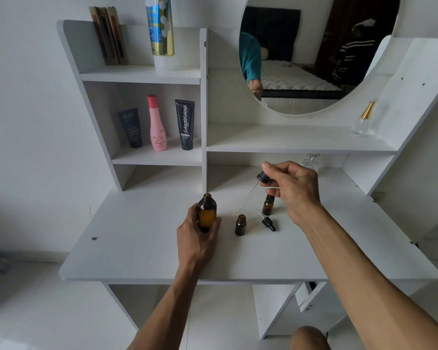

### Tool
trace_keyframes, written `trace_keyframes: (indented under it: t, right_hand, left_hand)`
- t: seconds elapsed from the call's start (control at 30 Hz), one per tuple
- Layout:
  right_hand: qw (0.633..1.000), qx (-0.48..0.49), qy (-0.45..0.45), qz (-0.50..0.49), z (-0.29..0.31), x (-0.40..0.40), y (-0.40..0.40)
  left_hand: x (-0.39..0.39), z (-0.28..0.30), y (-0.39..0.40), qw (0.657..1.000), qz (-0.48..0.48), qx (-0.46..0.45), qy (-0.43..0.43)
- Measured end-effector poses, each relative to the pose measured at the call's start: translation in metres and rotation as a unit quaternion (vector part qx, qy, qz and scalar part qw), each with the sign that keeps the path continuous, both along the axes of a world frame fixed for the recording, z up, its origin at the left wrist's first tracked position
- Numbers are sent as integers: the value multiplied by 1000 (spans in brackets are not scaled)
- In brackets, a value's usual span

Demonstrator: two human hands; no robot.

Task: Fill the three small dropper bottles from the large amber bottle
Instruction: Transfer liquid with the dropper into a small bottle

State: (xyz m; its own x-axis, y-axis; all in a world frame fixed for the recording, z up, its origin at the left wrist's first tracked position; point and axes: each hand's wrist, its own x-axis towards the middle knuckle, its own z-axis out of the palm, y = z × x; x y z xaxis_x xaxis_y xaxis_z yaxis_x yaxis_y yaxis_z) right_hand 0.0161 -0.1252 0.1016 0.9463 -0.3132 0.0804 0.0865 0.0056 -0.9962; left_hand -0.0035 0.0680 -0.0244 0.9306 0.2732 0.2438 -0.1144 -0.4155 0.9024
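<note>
Near the middle of the frame, the left hand wraps its grip around the large amber bottle, fingers and thumb curled about its lower body; the bottle stands uncapped on the white tabletop, its mouth open at the top. To the right and higher in the frame, the right hand pinches a black-capped dropper between thumb and fingertips, held in the air with its thin glass pipette slanting down to the lower left above the tabletop. Just below that hand stands a small amber bottle, partly hidden by the fingers, so whether it is capped is hard to tell. A second small amber bottle stands open at centre, between the large bottle and a loose dropper lying on its side on the tabletop. A third small bottle does not show. In the upper part of the frame, shelves hold tubes and a pink bottle, beside a round mirror.
</note>
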Motion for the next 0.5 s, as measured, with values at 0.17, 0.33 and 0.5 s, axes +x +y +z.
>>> trace_keyframes:
  t: [0.17, 0.33, 0.5]
  right_hand:
    - [996, 84, -17, 19, 19, 4, 22]
    - [994, 93, -34, 44, 30, 11, 47]
    - [997, 49, -39, 54, 29, 17, 57]
  left_hand:
    - [0, 0, 0, 1000, 1, 1, -2]
    - [0, 0, 0, 1000, 1, -3, 0]
    - [0, -1, 0, 1000, 2, -3, -2]
